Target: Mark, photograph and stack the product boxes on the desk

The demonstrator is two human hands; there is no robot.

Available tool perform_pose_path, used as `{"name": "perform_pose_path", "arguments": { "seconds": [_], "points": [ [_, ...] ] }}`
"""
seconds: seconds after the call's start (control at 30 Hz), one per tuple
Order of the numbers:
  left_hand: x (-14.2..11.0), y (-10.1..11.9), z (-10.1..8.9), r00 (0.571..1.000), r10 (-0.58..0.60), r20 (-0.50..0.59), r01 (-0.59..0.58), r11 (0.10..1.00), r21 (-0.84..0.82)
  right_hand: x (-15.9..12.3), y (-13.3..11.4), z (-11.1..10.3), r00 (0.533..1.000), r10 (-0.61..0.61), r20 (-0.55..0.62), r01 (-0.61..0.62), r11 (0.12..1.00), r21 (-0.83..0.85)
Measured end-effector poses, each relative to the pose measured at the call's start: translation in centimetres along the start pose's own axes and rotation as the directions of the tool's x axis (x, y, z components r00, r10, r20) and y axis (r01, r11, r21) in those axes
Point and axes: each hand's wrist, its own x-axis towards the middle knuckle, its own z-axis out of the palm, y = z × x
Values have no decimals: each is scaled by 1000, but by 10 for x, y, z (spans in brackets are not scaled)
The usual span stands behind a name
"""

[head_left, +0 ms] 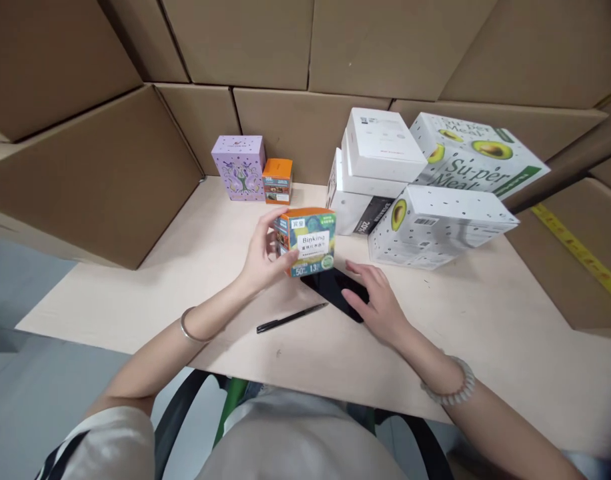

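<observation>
In my left hand (265, 257) is a small orange, green and blue carton (313, 243) printed "Binking", its printed front turned toward me. My thumb lies across the front and the other fingers reach round its left side. Below the carton's lower edge a black smartphone (330, 285) lies on the table, partly hidden by the carton. Over the phone's right end is my right hand (378, 300), thumb and fingers apart, gripping nothing; whether its fingertips touch the phone I cannot tell. Nearer to me a black pen (291, 318) lies at a slant.
Toward the back left stand a purple box (239, 170) and a small orange box (277, 181). White boxes (380, 143) are stacked at the back right, beside two avocado-printed boxes (480, 150). Large brown cartons (275, 43) wall in the table (195, 233).
</observation>
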Motion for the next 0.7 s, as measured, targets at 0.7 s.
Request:
{"name": "perform_pose_path", "arguments": {
  "seconds": [0.7],
  "points": [
    [-37,-24,28,912,31,409,153,900,-408,-14,5,15,988,79,132,-144,781,608]
  ]
}}
